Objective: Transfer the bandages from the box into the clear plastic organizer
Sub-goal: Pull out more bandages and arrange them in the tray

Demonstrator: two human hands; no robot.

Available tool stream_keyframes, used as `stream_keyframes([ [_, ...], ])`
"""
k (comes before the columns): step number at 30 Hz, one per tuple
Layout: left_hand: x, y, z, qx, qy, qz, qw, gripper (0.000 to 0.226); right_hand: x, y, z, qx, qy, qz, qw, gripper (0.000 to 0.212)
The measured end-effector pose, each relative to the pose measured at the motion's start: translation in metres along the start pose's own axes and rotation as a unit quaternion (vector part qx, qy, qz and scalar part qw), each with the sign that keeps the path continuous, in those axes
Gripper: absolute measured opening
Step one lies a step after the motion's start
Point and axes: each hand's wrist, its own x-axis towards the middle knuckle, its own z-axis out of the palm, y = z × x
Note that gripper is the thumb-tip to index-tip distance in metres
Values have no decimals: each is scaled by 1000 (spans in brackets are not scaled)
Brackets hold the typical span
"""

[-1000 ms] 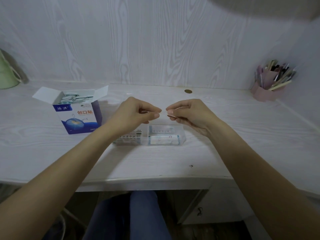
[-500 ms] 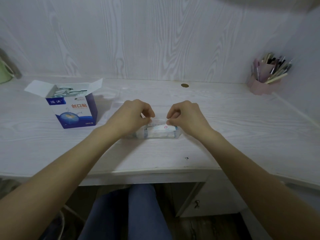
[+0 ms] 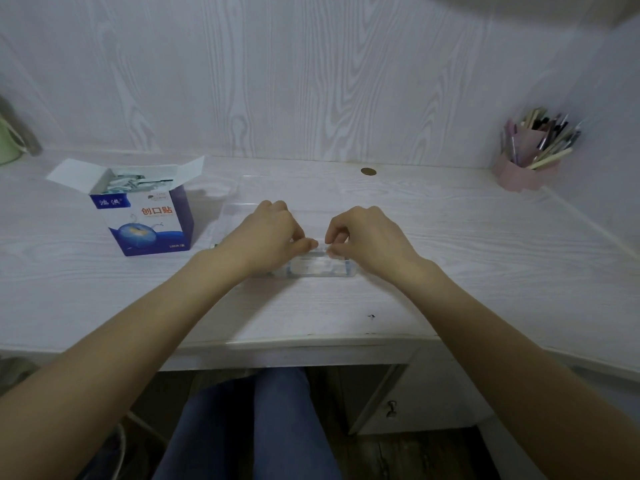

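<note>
**Hands at the organizer, bandage pinched between them**

Head view: we find the left hand [image 3: 268, 233] and right hand [image 3: 367, 237] knuckles-up over the clear plastic organizer [image 3: 323, 268], fingers curled, each pinching one end of a pale bandage [image 3: 319, 250] just above it. Far left stands the box [image 3: 145, 216], flaps open, printed "创口贴" in orange on blue-and-white card; wrapped bandages show inside. The desk [image 3: 450, 254] is whitish woodgrain.

Desk [image 3: 450, 237]: pale wood-grain top, same grain on back wall.
Pen holder [image 3: 526, 168]: pink, far right corner, crammed with pens.
Green container [image 3: 7, 147]: far left edge, cut off.
Coin-like disc [image 3: 368, 171]: near back wall.
</note>
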Motion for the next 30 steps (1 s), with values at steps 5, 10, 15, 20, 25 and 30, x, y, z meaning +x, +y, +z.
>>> stream_keyframes([
  [5, -8, -1, -14, -44, 38, -5, 998, 30, 1, -5, -10, 64, 16, -8, 998, 6],
  [10, -31, -11, -50, -84, 138, -9, 987, 17, 12, -33, -21, 117, 65, -36, 990, 12],
  [15, -52, -48, -79, -66, 207, -62, 974, 20, 34, -86, -16, 131, 94, -92, 983, 17],
  [20, -65, -103, -96, -50, 172, -137, 974, 39, 64, -133, 3, 96, 67, -141, 983, 27],
  [25, -70, -141, -100, -54, 111, -125, 984, 62, 88, -155, 15, 88, 0, -104, 991, 33],
  [30, -62, -164, -100, 2, 45, -127, 991, 101, 94, -164, 16, 104, 6, -87, 991, 27],
])
